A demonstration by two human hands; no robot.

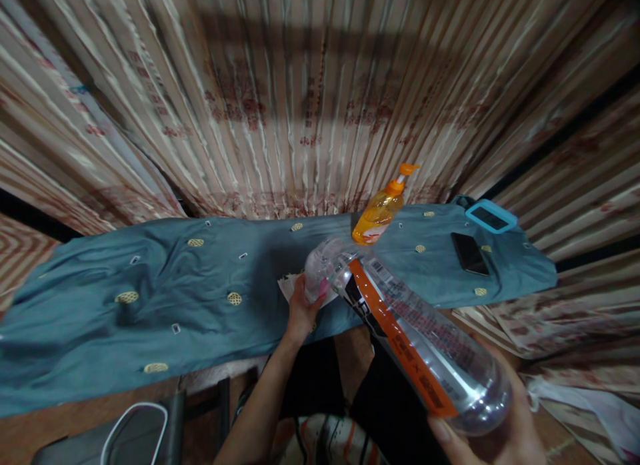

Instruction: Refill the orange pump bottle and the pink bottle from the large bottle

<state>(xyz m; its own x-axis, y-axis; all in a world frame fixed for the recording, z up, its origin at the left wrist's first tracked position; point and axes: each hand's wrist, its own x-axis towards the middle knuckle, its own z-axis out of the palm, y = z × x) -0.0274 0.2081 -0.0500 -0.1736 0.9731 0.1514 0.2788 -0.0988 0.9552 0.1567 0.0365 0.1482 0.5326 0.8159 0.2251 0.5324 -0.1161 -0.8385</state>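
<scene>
Clear plastic bottle [415,332], with an orange-banded label, lay tilted over the teal cloth [165,285]. Right hand [493,428] was closed around its base. Left hand [303,305] gripped the neck end, fingers curled. An orange pump dispenser [383,208] and a phone [470,253] rested on the cloth beyond.

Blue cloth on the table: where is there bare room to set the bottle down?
The blue cloth lies bare left of the left hand, out to its far left end. A smaller free patch sits between the orange pump bottle and the black phone. It is crowded around the small cup, where the right hand tilts the large bottle.
</scene>
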